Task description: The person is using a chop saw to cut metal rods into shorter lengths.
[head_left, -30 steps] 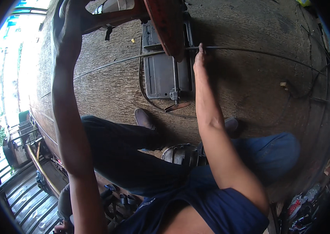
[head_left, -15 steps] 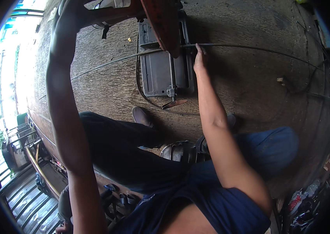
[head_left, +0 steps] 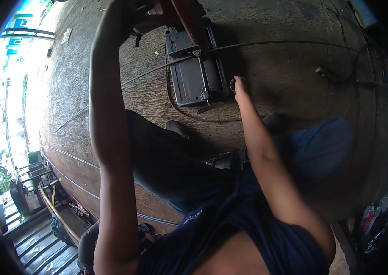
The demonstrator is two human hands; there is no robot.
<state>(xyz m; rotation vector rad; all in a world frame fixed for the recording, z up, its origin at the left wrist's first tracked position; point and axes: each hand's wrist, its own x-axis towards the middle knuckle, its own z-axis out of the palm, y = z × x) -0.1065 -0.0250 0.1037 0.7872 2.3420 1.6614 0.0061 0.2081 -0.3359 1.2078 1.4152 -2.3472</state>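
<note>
A cut-off saw with a dark grey metal base point(head_left: 187, 85) stands on the floor ahead of me, its reddish-brown guard point(head_left: 189, 20) tilted above. A long thin metal rod point(head_left: 272, 42) runs crosswise over the base, passing beneath the guard. Toward me, the vise screw point(head_left: 204, 75) ends in a flat crank handle point(head_left: 210, 107). My left hand point(head_left: 132, 13) is up by the saw's dark upper part, its fingers lost in shadow. Just right of the base, my right hand point(head_left: 239, 86) hangs apart from the rod, fingers curled in with nothing visible in them.
A black cable point(head_left: 203, 120) loops around the near side of the base. My shoe point(head_left: 177, 128) is close to it. Slatted metal benchwork point(head_left: 42, 240) lies at lower left, and plastic scraps point(head_left: 370, 220) lie at lower right. A small block point(head_left: 320, 70) rests on the floor at right.
My right hand has left the rod and come down nearer to me beside the base. My left arm has shifted right in view, and the guard's position against the base has changed slightly.
</note>
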